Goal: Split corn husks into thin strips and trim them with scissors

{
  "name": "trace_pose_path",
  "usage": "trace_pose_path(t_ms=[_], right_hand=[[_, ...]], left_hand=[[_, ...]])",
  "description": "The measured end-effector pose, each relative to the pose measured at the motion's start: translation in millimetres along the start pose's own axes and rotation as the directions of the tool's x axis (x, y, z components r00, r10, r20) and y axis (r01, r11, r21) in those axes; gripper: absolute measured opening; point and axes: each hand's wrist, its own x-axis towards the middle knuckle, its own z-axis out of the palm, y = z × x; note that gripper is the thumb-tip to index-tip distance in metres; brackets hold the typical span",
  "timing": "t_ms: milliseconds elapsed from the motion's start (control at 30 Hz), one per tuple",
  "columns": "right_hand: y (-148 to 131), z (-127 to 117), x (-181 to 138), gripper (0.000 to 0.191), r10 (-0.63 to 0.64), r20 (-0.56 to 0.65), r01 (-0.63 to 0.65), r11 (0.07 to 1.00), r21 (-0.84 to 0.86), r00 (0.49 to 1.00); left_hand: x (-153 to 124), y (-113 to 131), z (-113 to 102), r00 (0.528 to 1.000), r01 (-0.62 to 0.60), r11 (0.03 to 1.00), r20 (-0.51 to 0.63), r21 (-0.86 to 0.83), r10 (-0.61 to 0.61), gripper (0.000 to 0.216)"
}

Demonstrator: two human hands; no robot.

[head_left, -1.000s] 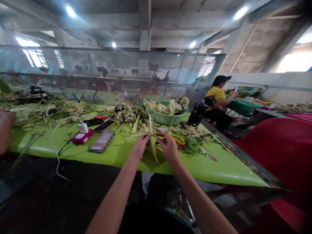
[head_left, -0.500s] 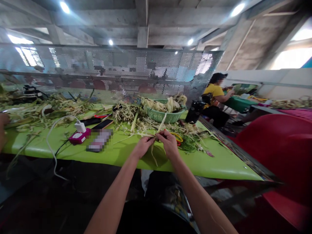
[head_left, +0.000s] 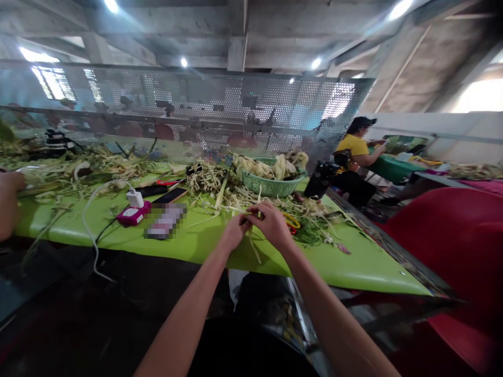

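Note:
Just above the green tabletop (head_left: 212,251), my left hand (head_left: 234,231) pinches pale, thin strips of dried leaf or husk. My right hand (head_left: 272,221) meets it, its fingers bent over the left fingertips and closed on the same strips. One pale strip (head_left: 255,248) hangs below the hands, and other ends stick out above and to the left. The crossing point is hidden by my fingers. Beside my right hand lie yellow and red loops (head_left: 291,222), perhaps scissor handles. A green basket (head_left: 271,186) of pale husks stands beyond the hands.
Left of my hands lie two phones, a magenta power block (head_left: 133,214) and a white cable. Plant scraps (head_left: 208,183) cover the table's back. A dark bottle-like object (head_left: 320,180) stands right of the basket. Another person's hand (head_left: 10,188) is far left; a red chair (head_left: 451,230) is right.
My right hand has rolled over the left fingertips, covering more of the strips. Less of the upright strip end shows above the fingers. The whole view has shifted slightly.

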Motion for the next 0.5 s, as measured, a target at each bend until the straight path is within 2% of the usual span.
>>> trace_pose_path(t_ms=[100,167,300,400,500], right_hand=[[1.1,-3.2,13.1,0.005,-0.041,0.063,0.044,0.998,-0.052,0.997],[3.4,-3.0,20.0,0.005,-0.033,0.076,0.035,0.999,-0.029,0.997],[3.6,2.0,28.7,0.004,0.03,0.066,-0.032,0.999,0.029,0.997],[-0.9,4.3,30.9,0.006,0.028,0.064,-0.03,0.999,0.038,0.998],[-5.4,1.2,27.1,0.01,0.025,-0.012,-0.024,0.997,0.068,1.0]], left_hand=[[0.9,-3.0,1.8,1.0,0.01,0.995,0.0,-0.1,-0.01,0.023],[1.6,-4.6,3.2,1.0,0.016,0.991,0.01,-0.13,-0.015,0.023],[2.0,-6.4,4.9,0.998,0.052,0.989,0.033,-0.142,-0.047,0.023],[1.0,-5.4,4.0,0.997,0.069,0.986,0.031,-0.152,-0.064,0.024],[-0.3,-0.7,0.6,0.993,0.104,0.976,-0.027,-0.191,-0.111,0.027]])
